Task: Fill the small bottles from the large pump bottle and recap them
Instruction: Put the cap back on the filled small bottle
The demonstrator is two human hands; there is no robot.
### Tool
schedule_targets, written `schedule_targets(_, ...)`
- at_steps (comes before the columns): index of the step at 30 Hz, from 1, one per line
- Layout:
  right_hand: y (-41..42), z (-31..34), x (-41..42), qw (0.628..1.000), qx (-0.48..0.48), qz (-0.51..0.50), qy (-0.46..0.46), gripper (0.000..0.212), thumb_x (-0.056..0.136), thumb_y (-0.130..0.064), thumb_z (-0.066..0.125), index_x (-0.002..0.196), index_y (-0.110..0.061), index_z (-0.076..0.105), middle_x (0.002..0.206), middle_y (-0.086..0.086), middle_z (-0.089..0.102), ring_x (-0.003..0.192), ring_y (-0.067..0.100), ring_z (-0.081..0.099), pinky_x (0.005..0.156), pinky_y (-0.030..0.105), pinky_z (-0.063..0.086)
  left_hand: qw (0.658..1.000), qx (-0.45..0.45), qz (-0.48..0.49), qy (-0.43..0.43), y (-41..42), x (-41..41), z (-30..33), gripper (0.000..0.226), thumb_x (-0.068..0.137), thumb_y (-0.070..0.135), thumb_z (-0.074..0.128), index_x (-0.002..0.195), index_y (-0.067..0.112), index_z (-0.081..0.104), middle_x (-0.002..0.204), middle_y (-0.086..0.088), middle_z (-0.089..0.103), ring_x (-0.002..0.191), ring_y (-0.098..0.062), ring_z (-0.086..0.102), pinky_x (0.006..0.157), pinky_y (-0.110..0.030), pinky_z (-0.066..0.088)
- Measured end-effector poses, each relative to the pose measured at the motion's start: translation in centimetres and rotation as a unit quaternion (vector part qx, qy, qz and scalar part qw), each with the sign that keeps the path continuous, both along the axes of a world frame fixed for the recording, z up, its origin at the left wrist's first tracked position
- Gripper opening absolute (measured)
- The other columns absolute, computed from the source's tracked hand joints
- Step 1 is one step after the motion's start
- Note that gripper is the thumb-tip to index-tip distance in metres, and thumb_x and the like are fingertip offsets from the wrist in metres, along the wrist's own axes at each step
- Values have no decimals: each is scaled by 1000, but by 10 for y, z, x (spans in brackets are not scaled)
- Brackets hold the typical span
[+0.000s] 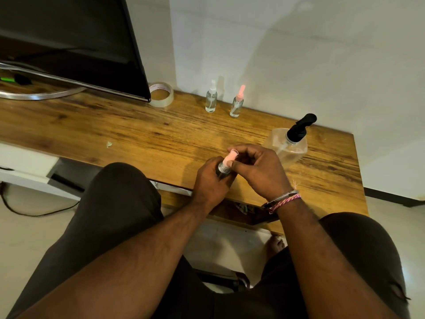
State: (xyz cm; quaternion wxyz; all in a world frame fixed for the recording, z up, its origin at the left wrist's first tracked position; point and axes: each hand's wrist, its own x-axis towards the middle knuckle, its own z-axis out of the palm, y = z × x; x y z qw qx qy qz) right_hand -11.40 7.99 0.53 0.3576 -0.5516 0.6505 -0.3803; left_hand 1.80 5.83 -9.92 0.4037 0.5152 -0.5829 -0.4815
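My left hand (210, 180) is wrapped around a small clear bottle (223, 168) near the table's front edge. My right hand (257, 169) pinches its pink spray cap (230, 158) at the neck. The large clear pump bottle (288, 146) with a black pump head stands just right of my hands. Two more small bottles stand at the back by the wall: one with a clear cap (211, 97) and one with a pink cap (237, 102), both capped and upright.
A wooden table (138, 130) carries a dark monitor (69, 42) on a silver stand at the left and a roll of tape (161, 94) behind it. The wall is close behind. My knees sit under the front edge.
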Motion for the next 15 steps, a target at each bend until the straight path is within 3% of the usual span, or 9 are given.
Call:
schedule_targets(4,2,0,0,999,4,18,30,20,81,-26,81,101,-28,77,104,-16,72,96,0,67,86,31,59,1000,-1,-6,0,0,2,-2,34,88,25,83,118,14,71,109,-3,73,98,-16,72,82,-51,62)
schedule_targets(10,5,-1,4,997,-19,9,72,28,80,-25,82,107,-26,76,105,-17,71,93,-5,66,82,17,56,1000,-14,-15,14,2,1,0,44,87,48,73,118,16,71,111,-2,74,101,-16,73,83,-51,62)
schedule_targets(13,7,-4,6,996,-40,-2,84,34,80,-26,82,113,-25,75,106,-15,69,96,-4,63,82,14,53,999,-19,-16,21,3,0,0,42,88,42,74,120,14,71,113,-2,73,103,-17,73,84,-51,62)
schedule_targets(15,8,-6,6,996,-51,-10,77,28,79,-25,82,106,-25,77,101,-15,68,95,-2,63,81,15,53,999,-19,-19,28,2,0,-1,41,88,32,76,124,13,71,116,-3,73,105,-16,72,87,-50,62)
